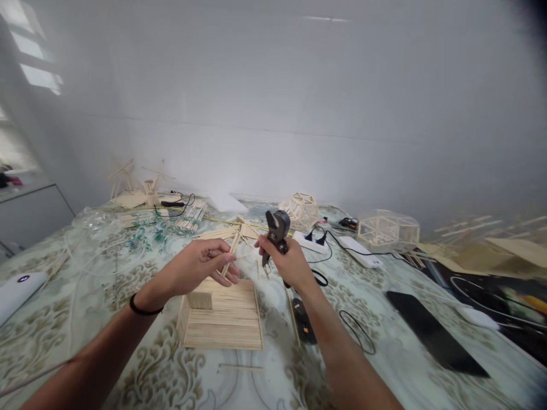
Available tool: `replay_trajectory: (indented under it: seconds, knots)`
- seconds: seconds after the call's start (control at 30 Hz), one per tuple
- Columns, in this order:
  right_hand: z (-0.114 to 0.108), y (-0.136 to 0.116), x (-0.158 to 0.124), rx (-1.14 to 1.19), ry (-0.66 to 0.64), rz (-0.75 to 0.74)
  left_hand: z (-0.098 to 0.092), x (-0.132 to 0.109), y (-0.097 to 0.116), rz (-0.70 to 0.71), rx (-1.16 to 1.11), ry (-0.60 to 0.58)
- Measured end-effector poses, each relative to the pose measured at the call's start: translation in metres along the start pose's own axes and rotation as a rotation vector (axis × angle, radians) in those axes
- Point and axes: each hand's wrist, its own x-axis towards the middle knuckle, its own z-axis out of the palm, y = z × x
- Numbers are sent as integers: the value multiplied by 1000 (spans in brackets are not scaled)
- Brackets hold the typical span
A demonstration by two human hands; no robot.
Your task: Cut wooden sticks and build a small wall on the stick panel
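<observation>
My left hand (213, 263) is closed on thin wooden sticks (233, 250), pinched between thumb and fingers and tilted upward. In my right hand (288, 259) is a dark hand cutter (277, 226), its head pointing up; whether its jaws are apart I cannot tell. The two hands are a short way apart above the table. Below my left hand stands a small model (224, 330) of pale sticks laid side by side, with a low wall at its left and a small box-like part inside. A loose stick (240, 367) lies in front of it.
A power strip (311, 243) with black plugs and cables lies beyond my right hand. Stick-built frames (387, 229) stand toward the wall. At right is a black phone-like slab (436, 333); at back left are stick bundles (192, 217) and clear plastic wrap (92, 222).
</observation>
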Motion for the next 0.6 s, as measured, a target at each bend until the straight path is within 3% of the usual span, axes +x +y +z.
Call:
replay_trajectory:
  seconds: [0.17, 0.27, 0.6]
  knots:
    - [16, 71, 10, -68, 37, 110, -12, -4, 7, 67, -28, 45]
    - [25, 93, 10, -73, 46, 122, -14, -4, 7, 90, -49, 44]
    - [26, 88, 0, -89, -51, 132, -15, -2, 3, 93, -54, 71]
